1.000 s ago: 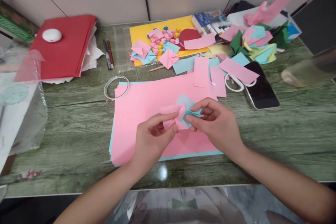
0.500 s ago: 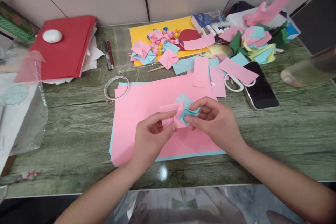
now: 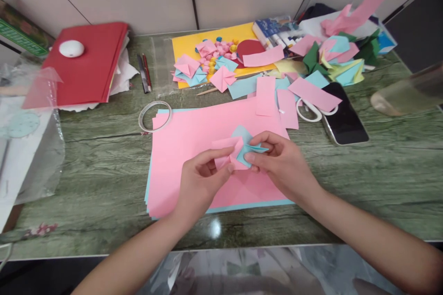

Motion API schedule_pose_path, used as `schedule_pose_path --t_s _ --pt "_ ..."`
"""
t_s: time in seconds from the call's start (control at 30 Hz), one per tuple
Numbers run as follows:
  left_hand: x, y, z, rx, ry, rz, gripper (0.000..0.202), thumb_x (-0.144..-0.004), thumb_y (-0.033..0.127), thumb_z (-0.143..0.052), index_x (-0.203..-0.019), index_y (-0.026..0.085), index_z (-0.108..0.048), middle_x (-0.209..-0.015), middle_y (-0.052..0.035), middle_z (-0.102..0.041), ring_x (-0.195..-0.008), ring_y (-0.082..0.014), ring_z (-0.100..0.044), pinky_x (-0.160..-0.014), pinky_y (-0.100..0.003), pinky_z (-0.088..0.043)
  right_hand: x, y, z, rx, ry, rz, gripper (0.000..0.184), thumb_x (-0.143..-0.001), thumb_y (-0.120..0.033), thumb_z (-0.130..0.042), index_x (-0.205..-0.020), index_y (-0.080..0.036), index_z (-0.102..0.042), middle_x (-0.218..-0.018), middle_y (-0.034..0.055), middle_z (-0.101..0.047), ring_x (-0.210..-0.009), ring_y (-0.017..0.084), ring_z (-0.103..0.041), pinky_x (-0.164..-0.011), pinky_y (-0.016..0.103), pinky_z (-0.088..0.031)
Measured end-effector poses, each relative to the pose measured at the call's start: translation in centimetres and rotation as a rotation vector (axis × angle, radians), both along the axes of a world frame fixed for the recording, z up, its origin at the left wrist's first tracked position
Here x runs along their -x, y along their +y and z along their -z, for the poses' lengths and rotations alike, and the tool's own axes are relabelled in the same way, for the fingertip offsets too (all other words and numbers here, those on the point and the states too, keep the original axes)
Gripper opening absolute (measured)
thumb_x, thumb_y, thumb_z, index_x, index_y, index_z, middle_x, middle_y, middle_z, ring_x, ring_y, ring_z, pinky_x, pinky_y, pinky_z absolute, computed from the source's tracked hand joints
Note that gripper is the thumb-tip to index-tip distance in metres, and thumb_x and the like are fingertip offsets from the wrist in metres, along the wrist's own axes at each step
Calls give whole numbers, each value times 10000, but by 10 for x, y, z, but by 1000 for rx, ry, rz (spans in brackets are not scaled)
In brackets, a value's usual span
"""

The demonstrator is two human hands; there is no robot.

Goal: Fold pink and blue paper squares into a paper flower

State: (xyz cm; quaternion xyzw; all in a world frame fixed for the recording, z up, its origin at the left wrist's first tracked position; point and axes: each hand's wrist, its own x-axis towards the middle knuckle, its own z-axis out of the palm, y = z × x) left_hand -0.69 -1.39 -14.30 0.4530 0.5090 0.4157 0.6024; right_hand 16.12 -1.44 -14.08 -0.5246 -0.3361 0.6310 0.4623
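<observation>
Head view, looking down: my left hand [image 3: 199,184] and right hand [image 3: 282,168] meet over a stack of large pink paper sheets [image 3: 187,138] on a green wood-grain table [image 3: 104,161]. Between them sits a small folded piece of pink and light blue paper [image 3: 238,151]. My left thumb and forefinger pinch its pink side, and my right fingertips close on the blue flap. It looks feather-light, thin and easily creased, so I judge a gentle pinch on the layered folds safest, not on single loose corners.
</observation>
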Motion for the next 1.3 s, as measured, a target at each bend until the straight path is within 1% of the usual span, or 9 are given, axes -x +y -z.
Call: schedule_pose_path --t_s 0.2,0.43,0.6,0.73,0.87,0.93,1.1,1.17,1.3 --pt "-1 0 2 -9 -54 5 243 -685 198 -705 -927 219 -709 -926 -54 -705 -747 -154 -619 -641 -275 -536 1 -1 0 34 -2 4 262 -622 -266 -745 -820 -210 -582 -580 -58 -591 -489 80 -543 -506 210 -471" --pt "-1 -1 2 -9 -72 -3 230 -686 171 -699 -908 231 -713 -904 -42 -710 -786 -157 -615 -637 -272 -555 3 -1 -2 61 38 36 249 -608 -225 -752 -806 -204 -600 -532 -74 -572 -468 69 -535 -505 197 -462" --pt "-2 -1 1 -16 -51 -8 225 -686 164 -697 -899 231 -716 -903 -37 -709 -808 -166 -615 -644 -278 -554 5 -1 -3 74 9 52 263 -609 -263 -748 -810 -198 -592 -538 -70 -565 -461 70 -527 -496 206 -459" --pt "-3 -1 1 -39 -64 -12 239 -681 136 -699 -894 245 -714 -886 -24 -711 -804 -151 -606 -654 -264 -546 7 -1 -3 63 -15 64 249 -622 -247 -733 -803 -194 -571 -520 -81 -542 -444 56 -502 -472 188 -432" --pt "-3 -1 2 -53 -36 -27 248 -680 126 -699 -883 267 -714 -881 -4 -714 -758 -126 -594 -625 -233 -528 10 -1 -4 36 48 84 286 -628 -213 -727 -798 -209 -497 -606 -85 -566 -444 30 -477 -449 164 -405" --pt "-3 -2 2 -57 -19 -31 254 -681 128 -698 -891 269 -712 -879 -2 -712 -731 -120 -589 -605 -225 -514 11 -2 -4 32 82 87 339 -632 -206 -727 -853 -228 -470 -642 -83 -581 -455 30 -480 -454 164 -409" --pt "-3 -4 -1 -126 28 -20 267 -676 108 -696 -891 266 -713 -810 4 -706 -695 -112 -578 -619 -228 -476 11 -2 -4 50 76 66 589 -630 -197 -739 -1129 -282 -437 -731 -42 -636 -515 58 -509 -470 181 -429" --pt "-4 -4 -3 -160 38 -23 272 -671 92 -694 -882 262 -715 -812 1 -708 -708 -114 -573 -622 -227 -462 10 -2 -5 55 77 55 609 -637 -200 -736 -1162 -281 -438 -738 -37 -636 -510 57 -496 -468 186 -427" --pt "-4 -5 -5 -212 59 -8 286 -682 78 -675 -898 262 -713 -849 -9 -711 -712 -115 -569 -593 -223 -440 10 -3 -6 44 81 24 572 -647 -217 -727 -1154 -267 -467 -705 -51 -608 -492 54 -465 -453 192 -407"
